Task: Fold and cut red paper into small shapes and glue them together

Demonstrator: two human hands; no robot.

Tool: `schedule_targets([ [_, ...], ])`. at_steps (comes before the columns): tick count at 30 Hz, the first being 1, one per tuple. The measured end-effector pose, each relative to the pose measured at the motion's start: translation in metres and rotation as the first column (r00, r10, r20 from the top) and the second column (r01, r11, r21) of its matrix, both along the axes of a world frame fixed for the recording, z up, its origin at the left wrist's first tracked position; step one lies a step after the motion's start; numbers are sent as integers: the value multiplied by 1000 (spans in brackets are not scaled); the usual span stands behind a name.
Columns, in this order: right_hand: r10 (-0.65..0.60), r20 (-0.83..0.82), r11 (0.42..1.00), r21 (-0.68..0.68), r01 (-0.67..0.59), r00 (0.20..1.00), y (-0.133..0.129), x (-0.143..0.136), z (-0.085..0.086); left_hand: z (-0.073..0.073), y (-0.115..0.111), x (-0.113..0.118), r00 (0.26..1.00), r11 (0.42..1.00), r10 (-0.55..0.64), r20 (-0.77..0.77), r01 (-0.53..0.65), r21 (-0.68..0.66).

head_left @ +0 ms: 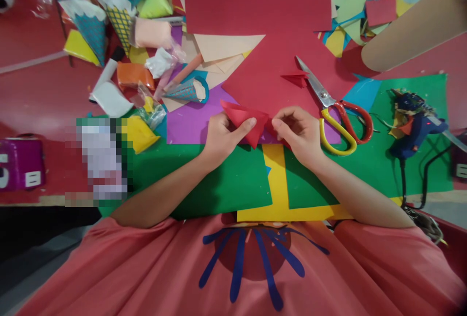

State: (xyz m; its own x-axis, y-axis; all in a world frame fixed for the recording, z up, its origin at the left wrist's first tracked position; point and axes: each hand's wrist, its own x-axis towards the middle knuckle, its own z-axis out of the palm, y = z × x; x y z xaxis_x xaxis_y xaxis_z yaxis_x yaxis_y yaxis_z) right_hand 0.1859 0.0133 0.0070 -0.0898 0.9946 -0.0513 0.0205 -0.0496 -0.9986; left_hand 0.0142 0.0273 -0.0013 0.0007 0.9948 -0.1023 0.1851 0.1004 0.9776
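My left hand (228, 136) pinches a piece of red paper (250, 120), folded or rolled into a pointed shape, with the thumb pressed on its front. Just right of it, my right hand (297, 133) has its thumb and fingertips closed together; a dark red bit shows at the fingertips, too small to name. Beside the right hand lie scissors (324, 96) with one red and one yellow handle, blades pointing away from me. A small folded red paper piece (295, 78) rests by their blades.
Paper cones (87, 24), clay packets (134, 75) and a small blue cone (187, 89) crowd the left. A glue gun (416, 133) lies on green paper (430, 92) at right, below a cardboard tube (412, 28). Paper scraps (350, 7) fill the back right.
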Motion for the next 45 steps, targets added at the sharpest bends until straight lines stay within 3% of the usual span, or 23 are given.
schedule_targets([
  [8, 48, -61, 997, -51, -51, 997, 2, -3, -8, -2, -9, -1, 981, 975, -27, -190, 68, 213],
  [13, 53, -12, 998, 38, -53, 998, 4, -1, -8, 1, -9, -1, 970, 945, -49, -240, 123, 303],
  [17, 75, -58, 997, -9, -76, 996, 4, -1, -7, 0, -10, -1, 968, 952, -66, -240, 134, 276],
  [26, 12, -80, 1000, -2, -12, 997, 3, -2, -11, -5, -8, 1, 992, 994, -6, -123, 19, 105],
  [34, 19, -139, 997, -73, -30, 990, 2, -3, -7, -2, -5, 0, 997, 998, -34, -62, 37, 42],
  [40, 21, -153, 993, -116, -39, 988, 2, -4, -7, -4, -9, 0, 988, 983, -66, -142, 89, 163],
  [45, 21, -101, 996, -84, -30, 995, 2, -3, -5, -15, -8, -1, 998, 940, -39, -57, 56, 336],
])
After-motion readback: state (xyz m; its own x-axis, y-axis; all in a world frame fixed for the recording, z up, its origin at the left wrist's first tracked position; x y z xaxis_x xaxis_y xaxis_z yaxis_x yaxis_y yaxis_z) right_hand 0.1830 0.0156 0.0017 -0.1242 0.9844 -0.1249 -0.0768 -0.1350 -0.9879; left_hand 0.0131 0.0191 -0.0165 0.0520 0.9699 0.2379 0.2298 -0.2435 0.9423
